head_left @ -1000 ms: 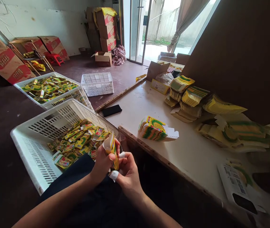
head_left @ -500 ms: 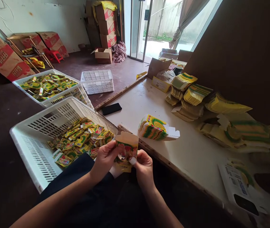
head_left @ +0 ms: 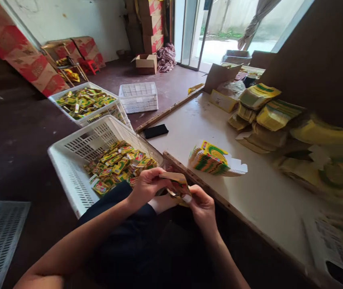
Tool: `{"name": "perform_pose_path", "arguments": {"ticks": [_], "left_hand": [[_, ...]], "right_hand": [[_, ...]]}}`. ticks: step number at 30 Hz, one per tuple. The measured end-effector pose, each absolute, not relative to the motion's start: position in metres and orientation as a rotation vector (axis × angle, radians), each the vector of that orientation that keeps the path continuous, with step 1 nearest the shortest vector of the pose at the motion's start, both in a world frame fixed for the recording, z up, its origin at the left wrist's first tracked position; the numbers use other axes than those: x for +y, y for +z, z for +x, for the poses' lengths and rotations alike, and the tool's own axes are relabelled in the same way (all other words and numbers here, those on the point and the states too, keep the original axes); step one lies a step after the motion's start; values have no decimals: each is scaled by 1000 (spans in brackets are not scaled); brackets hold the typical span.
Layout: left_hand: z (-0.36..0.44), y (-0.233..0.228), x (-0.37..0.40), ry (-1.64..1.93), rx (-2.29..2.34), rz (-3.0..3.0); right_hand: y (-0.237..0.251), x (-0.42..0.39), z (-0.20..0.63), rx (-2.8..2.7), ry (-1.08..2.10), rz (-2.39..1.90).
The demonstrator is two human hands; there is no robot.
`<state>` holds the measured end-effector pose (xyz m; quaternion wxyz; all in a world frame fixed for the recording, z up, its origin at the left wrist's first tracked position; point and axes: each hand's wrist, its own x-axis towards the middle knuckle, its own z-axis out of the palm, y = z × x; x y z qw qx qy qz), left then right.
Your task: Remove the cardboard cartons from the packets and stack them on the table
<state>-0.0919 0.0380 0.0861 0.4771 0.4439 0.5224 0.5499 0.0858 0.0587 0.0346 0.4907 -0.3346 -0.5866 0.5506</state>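
Between my two hands, above my lap, is a small printed cardboard box (head_left: 177, 185), yellow with red and green, its pale flap at the top. My left hand (head_left: 147, 188) pinches its left side. On the right edge my right hand (head_left: 203, 206) grips it, thumb on the front. The box is tilted, and fingers hide part of it. A stack of flat, folded yellow-green cartons (head_left: 212, 158) stands on the table just beyond my hands. Left of my hands, a white plastic crate (head_left: 66, 160) holds many small yellow packets (head_left: 120, 164).
A black phone (head_left: 156, 131) lies at the corner of the white table (head_left: 186, 120). Bundles of flat cartons (head_left: 280, 114) fill its right side. Behind the near crate stand another filled crate (head_left: 84, 102) and stacked white crates (head_left: 138, 96). A grey slatted crate (head_left: 3, 237) is at lower left.
The view has swung left, so everything sits further right. The box in my hands has tipped, showing less of its printed front. Both hands still grip it.
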Motion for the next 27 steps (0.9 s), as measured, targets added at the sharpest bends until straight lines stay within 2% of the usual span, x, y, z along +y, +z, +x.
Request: {"name": "perform_pose_path", "arguments": {"ticks": [5, 7, 10, 12, 15, 18, 21, 24, 27], "left_hand": [[-112, 89, 45, 1272, 1215, 1429], [-113, 88, 45, 1090, 1266, 1653], [-103, 81, 42, 658, 1349, 1923], [-94, 74, 41, 374, 1404, 1945], [-85, 69, 40, 308, 1469, 1949], [-81, 68, 41, 396, 1499, 2073], [-75, 65, 40, 450, 1523, 2130], [-69, 61, 36, 492, 1542, 2185], [-66, 61, 31, 507, 1589, 2257]], "right_hand": [[31, 75, 109, -1839, 621, -830], [31, 77, 110, -2015, 372, -776], [30, 72, 103, -2176, 257, -646], [28, 66, 97, -2189, 249, -596], [25, 61, 92, -1980, 323, -748], [26, 60, 89, -1694, 751, -1010], [27, 59, 85, -1540, 1130, -1047], [24, 56, 83, -1483, 1149, -990], [13, 54, 85, -1649, 1127, -927]]}}
